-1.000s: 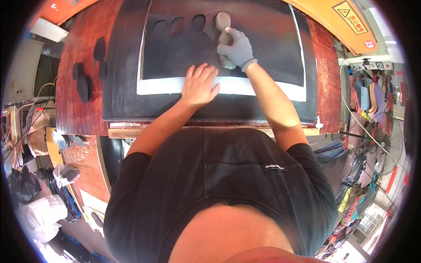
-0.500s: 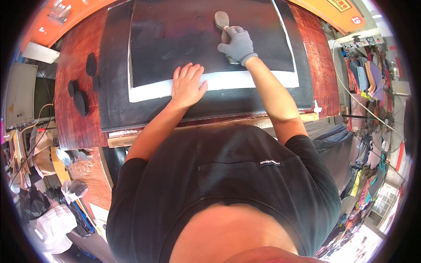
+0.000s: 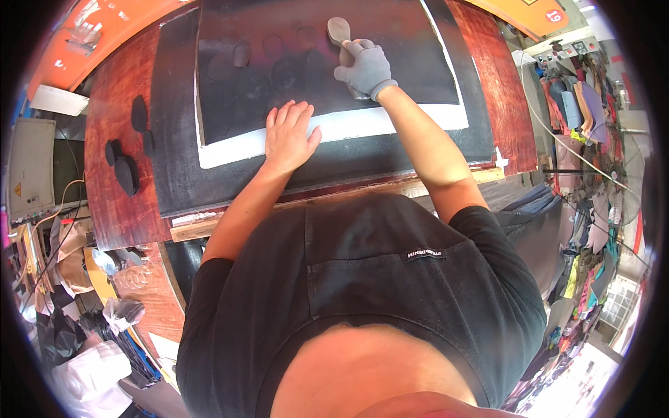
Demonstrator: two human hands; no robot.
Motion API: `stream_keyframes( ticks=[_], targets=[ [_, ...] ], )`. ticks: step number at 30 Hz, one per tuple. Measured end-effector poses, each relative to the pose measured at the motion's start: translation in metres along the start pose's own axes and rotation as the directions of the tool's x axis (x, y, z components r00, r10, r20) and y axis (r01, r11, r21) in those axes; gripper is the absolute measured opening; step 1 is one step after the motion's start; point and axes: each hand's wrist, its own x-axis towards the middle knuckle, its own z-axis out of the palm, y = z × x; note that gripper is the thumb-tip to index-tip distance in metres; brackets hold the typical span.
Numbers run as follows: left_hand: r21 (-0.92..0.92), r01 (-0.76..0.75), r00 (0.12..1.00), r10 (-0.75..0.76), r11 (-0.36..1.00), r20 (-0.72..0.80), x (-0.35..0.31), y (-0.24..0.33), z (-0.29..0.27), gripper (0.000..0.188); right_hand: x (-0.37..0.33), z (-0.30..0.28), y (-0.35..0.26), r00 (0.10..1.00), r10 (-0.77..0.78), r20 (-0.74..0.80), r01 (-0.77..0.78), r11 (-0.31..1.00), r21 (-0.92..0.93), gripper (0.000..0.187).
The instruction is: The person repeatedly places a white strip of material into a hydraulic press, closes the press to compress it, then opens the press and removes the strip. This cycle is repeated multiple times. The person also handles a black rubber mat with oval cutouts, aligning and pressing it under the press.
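My right hand point(image 3: 366, 68), in a grey glove, is closed around the narrow middle of a grey sole-shaped cutting die point(image 3: 339, 29). Its rounded end sticks out past my fingers, while the glove covers much of the rest. The die lies on a black sheet point(image 3: 411, 49) that has several sole-shaped and oval outlines in it. Bare and with fingers stretched out, my left hand point(image 3: 289, 136) rests flat on the sheet's near edge and the white layer point(image 3: 230, 150) beneath.
An orange machine point(image 3: 104, 31) spans the far side. Several black cut pieces point(image 3: 126, 175) lie on the reddish-brown board point(image 3: 104, 209) at left. A wooden strip point(image 3: 191, 228) runs along the near edge. Coloured sheets point(image 3: 585, 111) hang at right; plastic bags point(image 3: 90, 369) sit at lower left.
The whole view has turned slightly, and more outlines show in the sheet's left part. Both hands keep about the same places on the sheet; the right still grips the die.
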Motion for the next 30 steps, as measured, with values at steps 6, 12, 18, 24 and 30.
stream_keyframes(
  ticks=[6, 12, 18, 24, 30],
  targets=[
    [0.011, -0.041, 0.998, 0.042, 0.999, -0.045, 0.001, -0.003, 0.003, 0.043, -0.003, 0.004, 0.035, 0.978, 0.205, -0.042, -0.149, 0.822, 0.549, 0.065],
    [-0.019, -0.165, 0.976, 0.16, 0.986, -0.144, -0.008, -0.003, 0.005, 0.036, -0.093, -0.012, 0.054, 0.942, 0.285, -0.179, -0.144, 0.823, 0.55, 0.035],
    [-0.062, -0.268, 0.951, 0.254, 0.961, -0.178, -0.008, 0.012, 0.006, 0.032, -0.218, -0.028, 0.036, 0.983, -0.104, -0.154, 0.157, 0.908, 0.388, 0.009],
    [0.033, -0.268, 0.956, 0.27, 0.963, -0.119, -0.016, 0.007, 0.027, 0.03, -0.249, -0.007, 0.049, 0.961, -0.085, -0.263, 0.121, 0.985, 0.122, 0.017],
    [0.082, -0.39, 0.894, 0.399, 0.917, -0.204, -0.007, 0.004, 0.038, 0.031, -0.243, -0.008, 0.05, 0.902, -0.17, -0.396, 0.216, 0.973, 0.074, 0.019]
  ],
)
